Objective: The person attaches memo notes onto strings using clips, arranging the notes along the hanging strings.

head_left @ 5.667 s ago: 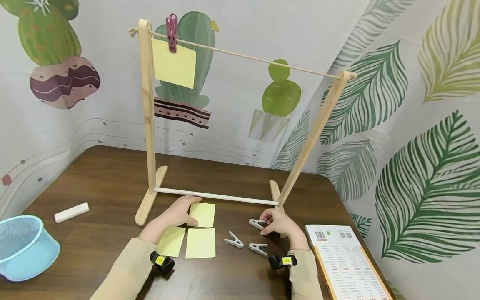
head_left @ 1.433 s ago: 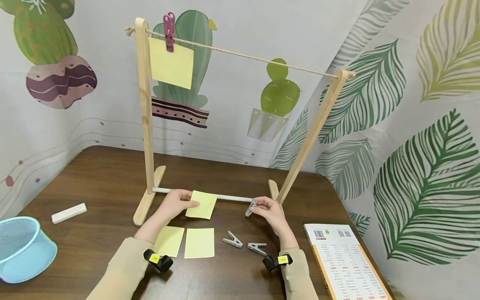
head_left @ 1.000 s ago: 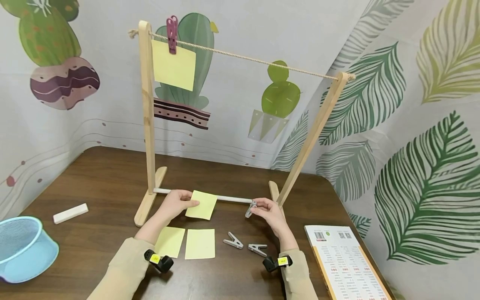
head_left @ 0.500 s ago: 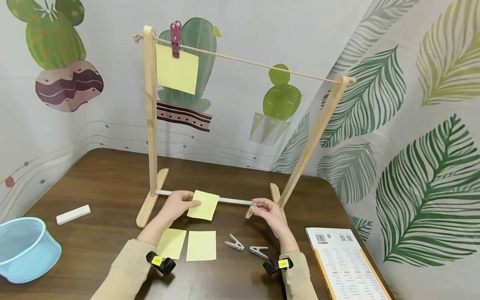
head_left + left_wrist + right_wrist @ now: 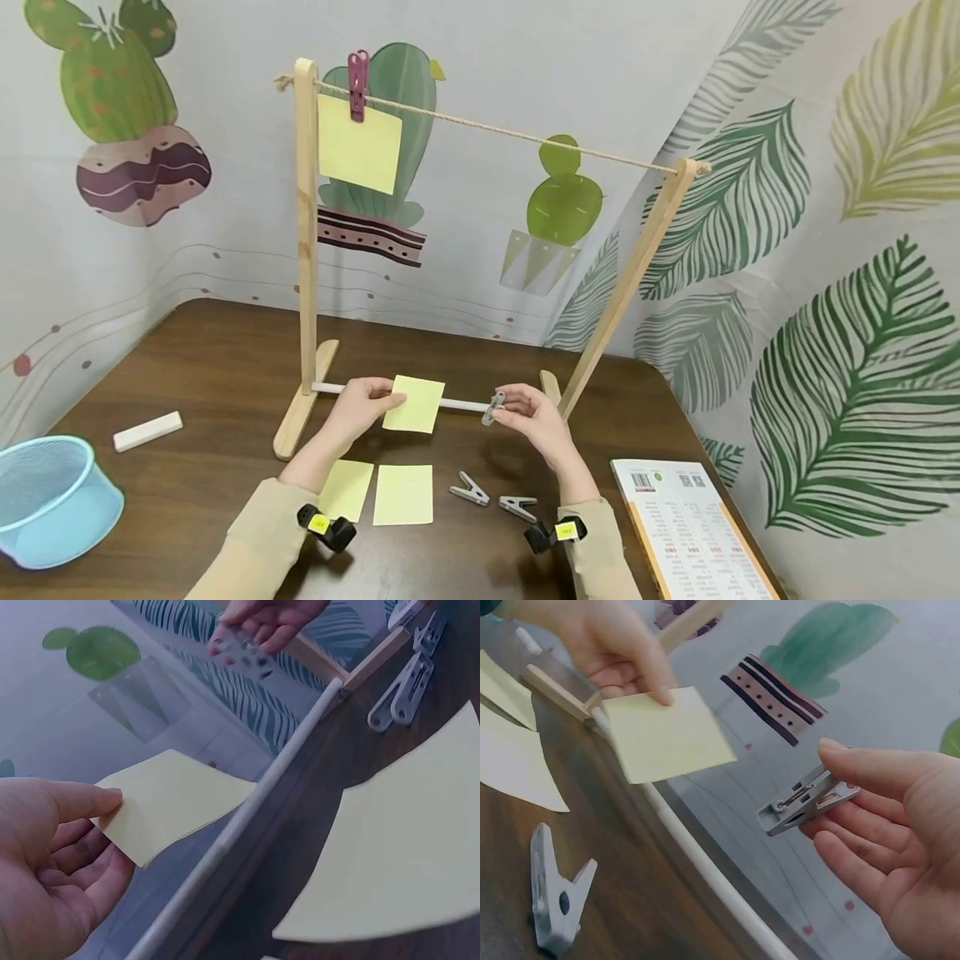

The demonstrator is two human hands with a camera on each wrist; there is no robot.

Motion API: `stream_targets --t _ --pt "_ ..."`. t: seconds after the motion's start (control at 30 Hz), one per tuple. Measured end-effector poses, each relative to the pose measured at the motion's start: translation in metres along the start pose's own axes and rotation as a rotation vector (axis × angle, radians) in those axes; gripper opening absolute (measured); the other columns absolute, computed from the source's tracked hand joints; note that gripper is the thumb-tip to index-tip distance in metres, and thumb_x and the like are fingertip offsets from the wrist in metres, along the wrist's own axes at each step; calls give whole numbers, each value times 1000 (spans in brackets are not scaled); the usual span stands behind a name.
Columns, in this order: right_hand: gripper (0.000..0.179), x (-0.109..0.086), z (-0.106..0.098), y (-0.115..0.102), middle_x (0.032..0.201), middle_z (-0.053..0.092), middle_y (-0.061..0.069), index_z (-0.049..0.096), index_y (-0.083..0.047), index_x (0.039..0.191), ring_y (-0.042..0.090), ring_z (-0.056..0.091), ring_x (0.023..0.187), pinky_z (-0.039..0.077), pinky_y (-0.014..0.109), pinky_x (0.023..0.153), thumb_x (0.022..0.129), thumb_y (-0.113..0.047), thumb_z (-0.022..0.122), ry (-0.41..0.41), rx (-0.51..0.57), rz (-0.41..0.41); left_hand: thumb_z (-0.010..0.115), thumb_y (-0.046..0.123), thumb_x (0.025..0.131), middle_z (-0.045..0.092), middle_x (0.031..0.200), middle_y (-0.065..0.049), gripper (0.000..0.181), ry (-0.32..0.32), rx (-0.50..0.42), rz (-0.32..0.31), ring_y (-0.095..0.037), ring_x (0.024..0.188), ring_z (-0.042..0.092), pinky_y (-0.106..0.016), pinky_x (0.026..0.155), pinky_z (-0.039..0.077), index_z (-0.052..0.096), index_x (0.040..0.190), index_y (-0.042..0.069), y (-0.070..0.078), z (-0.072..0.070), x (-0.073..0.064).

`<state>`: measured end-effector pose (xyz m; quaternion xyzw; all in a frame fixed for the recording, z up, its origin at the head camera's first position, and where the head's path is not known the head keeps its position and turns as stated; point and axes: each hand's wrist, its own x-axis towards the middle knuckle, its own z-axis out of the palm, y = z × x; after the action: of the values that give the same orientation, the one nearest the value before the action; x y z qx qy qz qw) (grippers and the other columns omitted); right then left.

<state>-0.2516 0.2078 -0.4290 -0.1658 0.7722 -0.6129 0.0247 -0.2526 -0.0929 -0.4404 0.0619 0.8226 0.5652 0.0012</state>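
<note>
My left hand (image 5: 362, 410) pinches a yellow sticky note (image 5: 418, 406) by its left edge, thumb on the front, above the table. Across from it, my right hand (image 5: 536, 418) holds a grey clothespin (image 5: 493, 408) between thumb and fingers; in the right wrist view this clothespin (image 5: 806, 799) points toward the note. Two more sticky notes lie on the table, one (image 5: 403, 495) whole in view, the other (image 5: 347, 490) partly behind the left wrist. Right of them lie two grey clothespins, one (image 5: 469, 489) left of the other (image 5: 517, 507).
A wooden frame (image 5: 307, 233) carries a rope (image 5: 510, 132), where a purple clothespin (image 5: 357, 87) holds a yellow note (image 5: 360, 150). A white rod (image 5: 465, 405) joins its feet. Around stand a blue mesh basket (image 5: 60, 500), a white block (image 5: 147, 431) and a booklet (image 5: 693, 525).
My left hand has picked a note off the table and my right hand a grey clothespin. Both have just risen slightly, and the clothespin has moved a little left, toward the note.
</note>
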Motion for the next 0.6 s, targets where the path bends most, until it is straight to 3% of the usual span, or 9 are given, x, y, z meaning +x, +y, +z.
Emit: stream_targets --t 0.1,0.2,0.47,0.6 --pt "41 4 4 -10 107 68 17 57 8 124 4 65 91 54 21 80 86 0 70 -9 2 -36 69 19 92 70 94 -8 26 16 -24 18 -14 82 53 -28 71 44 71 107 -2 7 2 2" --pt "41 9 7 -24 106 67 19 57 9 123 3 65 89 53 20 80 85 3 71 -5 -15 -81 69 20 92 73 97 -10 26 31 -24 56 -11 82 56 -27 73 46 71 107 -1 15 2 4" --pt "37 27 8 -65 106 68 25 61 5 118 3 65 90 54 22 83 84 0 73 4 -145 -249 70 20 91 74 104 -18 30 175 18 200 -25 90 69 -27 73 52 71 110 -3 37 -5 15" --pt "37 37 10 -90 106 68 27 60 6 118 4 65 92 55 24 85 84 2 72 -6 -149 -319 71 18 90 75 98 -17 26 220 41 287 -22 84 68 -26 71 51 72 105 -3 48 -12 20"
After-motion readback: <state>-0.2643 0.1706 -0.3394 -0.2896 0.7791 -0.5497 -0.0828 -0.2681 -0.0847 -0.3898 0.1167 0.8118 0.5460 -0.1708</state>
